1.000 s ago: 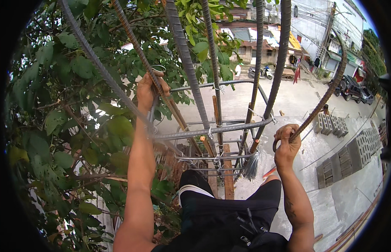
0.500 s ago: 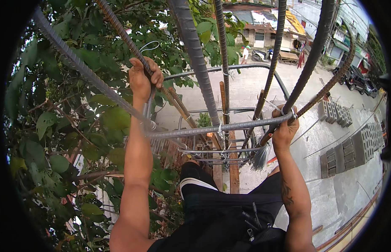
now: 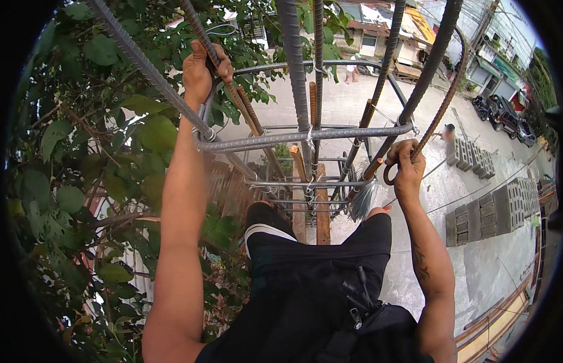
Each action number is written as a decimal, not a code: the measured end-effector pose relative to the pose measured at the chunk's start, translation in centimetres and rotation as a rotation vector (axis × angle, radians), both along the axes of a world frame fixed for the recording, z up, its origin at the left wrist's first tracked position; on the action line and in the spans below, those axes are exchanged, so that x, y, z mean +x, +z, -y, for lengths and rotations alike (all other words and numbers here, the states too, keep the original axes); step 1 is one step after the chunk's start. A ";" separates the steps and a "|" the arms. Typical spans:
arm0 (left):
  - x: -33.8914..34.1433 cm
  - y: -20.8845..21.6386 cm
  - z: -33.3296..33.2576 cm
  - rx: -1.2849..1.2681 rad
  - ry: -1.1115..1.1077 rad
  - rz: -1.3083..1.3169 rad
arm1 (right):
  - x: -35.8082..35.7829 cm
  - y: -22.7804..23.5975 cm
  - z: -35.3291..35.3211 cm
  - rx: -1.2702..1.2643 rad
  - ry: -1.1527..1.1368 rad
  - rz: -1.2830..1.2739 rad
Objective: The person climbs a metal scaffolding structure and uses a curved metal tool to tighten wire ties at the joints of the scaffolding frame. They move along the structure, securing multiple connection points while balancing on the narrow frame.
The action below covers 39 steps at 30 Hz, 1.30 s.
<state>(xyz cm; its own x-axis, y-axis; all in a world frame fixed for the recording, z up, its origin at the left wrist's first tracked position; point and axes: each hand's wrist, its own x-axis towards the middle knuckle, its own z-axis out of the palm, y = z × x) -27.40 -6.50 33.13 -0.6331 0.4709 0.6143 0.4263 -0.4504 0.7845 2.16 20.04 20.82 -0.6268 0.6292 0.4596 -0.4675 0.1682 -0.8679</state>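
Note:
My left hand [image 3: 198,74] is closed round a ribbed upright rebar [image 3: 195,23] at the far left, beside the corner of a rectangular steel stirrup [image 3: 305,138]. A thin loop of tie wire [image 3: 223,29] stands out just above that hand. On the right, my right hand [image 3: 407,167] grips a rusty bent steel rod [image 3: 443,100], whose lower end curls into a loop beside the fingers. That hand is a little below and outside the stirrup's right corner. The stirrup surrounds several upright rebars, with wire ties where they cross. More stirrups [image 3: 312,183] sit lower in the cage.
A bundle of loose tie wire [image 3: 364,202] hangs at the cage's lower right. Leafy branches [image 3: 70,181] crowd my left side. Wooden planks [image 3: 323,212] lie below near my legs. Far down on the ground are stacked hollow blocks [image 3: 496,209], a person [image 3: 449,133] and parked vehicles [image 3: 502,115].
My right hand has moved off the stirrup's corner and now sits lower, holding only the rusty rod. The view has shifted, and my left hand remains on the rebar.

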 end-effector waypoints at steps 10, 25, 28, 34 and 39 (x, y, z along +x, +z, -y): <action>-0.5 0.1 0.5 -0.116 -0.052 0.071 | 5.8 -4.0 -0.3 -0.085 0.096 0.131; -0.3 0.0 -0.1 -0.024 -0.087 0.004 | 5.5 -7.0 3.6 -0.252 0.114 0.124; -0.8 -0.4 0.1 -0.040 -0.033 0.022 | 4.8 -6.0 4.1 -0.253 0.170 0.033; -1.4 -1.2 0.4 0.012 0.017 0.096 | 3.6 -4.6 4.5 -0.168 0.150 -0.101; -1.3 -1.3 0.2 -0.021 0.072 0.001 | 3.2 -3.7 5.0 -0.171 0.166 -0.143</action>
<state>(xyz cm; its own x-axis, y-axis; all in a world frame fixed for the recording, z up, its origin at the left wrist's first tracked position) -28.68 -6.68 31.86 -0.6661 0.4373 0.6042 0.4565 -0.4017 0.7939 5.38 15.09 17.08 -0.6642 0.5996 0.4465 -0.5959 -0.0641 -0.8005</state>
